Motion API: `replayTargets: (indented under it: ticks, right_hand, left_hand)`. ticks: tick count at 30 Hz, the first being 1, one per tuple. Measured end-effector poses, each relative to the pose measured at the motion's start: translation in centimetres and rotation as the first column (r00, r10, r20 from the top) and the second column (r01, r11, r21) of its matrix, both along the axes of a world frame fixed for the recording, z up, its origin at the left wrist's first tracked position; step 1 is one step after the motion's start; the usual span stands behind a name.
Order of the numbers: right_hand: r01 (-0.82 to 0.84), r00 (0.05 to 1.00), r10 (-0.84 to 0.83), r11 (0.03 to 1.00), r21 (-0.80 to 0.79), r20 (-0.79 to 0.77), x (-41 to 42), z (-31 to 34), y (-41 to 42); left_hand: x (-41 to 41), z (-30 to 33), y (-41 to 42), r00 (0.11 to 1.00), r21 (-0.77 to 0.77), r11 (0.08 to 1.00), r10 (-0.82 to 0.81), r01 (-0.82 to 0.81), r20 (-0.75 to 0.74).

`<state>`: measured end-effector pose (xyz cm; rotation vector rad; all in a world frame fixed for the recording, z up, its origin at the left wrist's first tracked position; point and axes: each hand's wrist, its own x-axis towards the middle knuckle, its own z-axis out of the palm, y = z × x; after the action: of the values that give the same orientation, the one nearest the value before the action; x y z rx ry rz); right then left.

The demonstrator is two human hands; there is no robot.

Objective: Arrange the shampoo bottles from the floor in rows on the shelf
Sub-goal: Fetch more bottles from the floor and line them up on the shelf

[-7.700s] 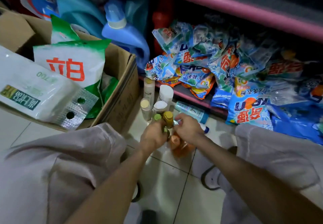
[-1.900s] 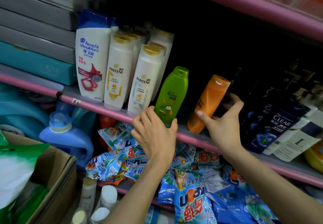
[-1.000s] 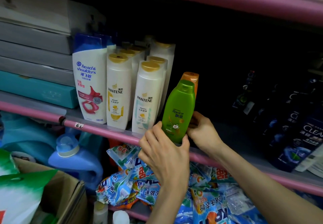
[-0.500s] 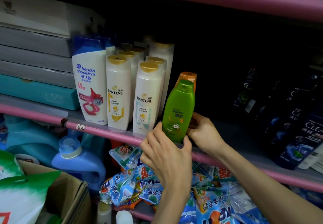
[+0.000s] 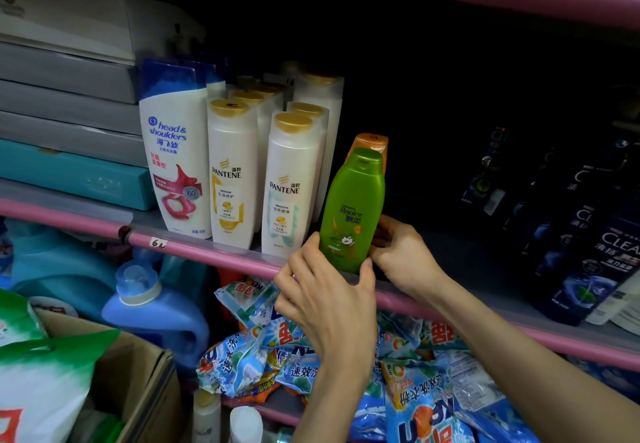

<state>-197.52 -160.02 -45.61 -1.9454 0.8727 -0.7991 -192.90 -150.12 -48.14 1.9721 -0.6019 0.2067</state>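
settling green bottle (image 5: 353,214) upright before orange bottle (image 5: 372,140) since earlier; left hand (image 5: 325,300) and right hand (image 5: 403,259) fingers clamped on it; row extended.

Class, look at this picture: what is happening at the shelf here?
A person is stocking shampoo. The left hand grips the base of the green bottle at the front edge of the pink shelf; the right hand touches its other side. An orange bottle stands directly behind it, beside white Pantene bottles.
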Motion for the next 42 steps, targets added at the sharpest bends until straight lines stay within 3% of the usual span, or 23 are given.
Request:
replayTargets:
  ticks: [26,30,33,37,40,42]
  right_hand:
    - [-0.002,1.000,0.001,1.000,-0.025,-0.028,0.0,0.3,0.3]
    - [-0.056,0.995,0.056,0.998,-0.004,-0.084,-0.5,1.8,0.7]
    - [0.058,0.979,-0.079,0.992,-0.115,-0.189,-1.9,2.9,1.5]
    - [0.340,0.935,-0.353,0.913,-0.228,-0.021,-4.4,2.2,5.0]
    - [0.354,0.935,-0.341,0.907,-0.227,0.096,-5.2,0.4,8.9]
    - [0.304,0.952,-0.290,0.931,-0.201,0.096,-5.0,-1.3,11.5]
  left_hand:
    - [0.4,-0.1,0.3,0.998,0.010,0.998,-0.054,0.054,-0.020]
    - [0.8,0.1,1.9,0.983,0.021,0.983,-0.180,0.181,-0.021]
    - [1.5,0.3,3.9,0.957,-0.009,0.957,-0.290,0.290,-0.016]
    - [2.7,-0.6,7.2,0.926,-0.001,0.928,-0.372,0.373,0.061]
    - [3.5,-2.5,9.5,0.889,0.099,0.892,-0.450,0.442,0.082]
    - [4.1,-4.1,10.8,0.860,0.219,0.840,-0.510,0.497,0.003]
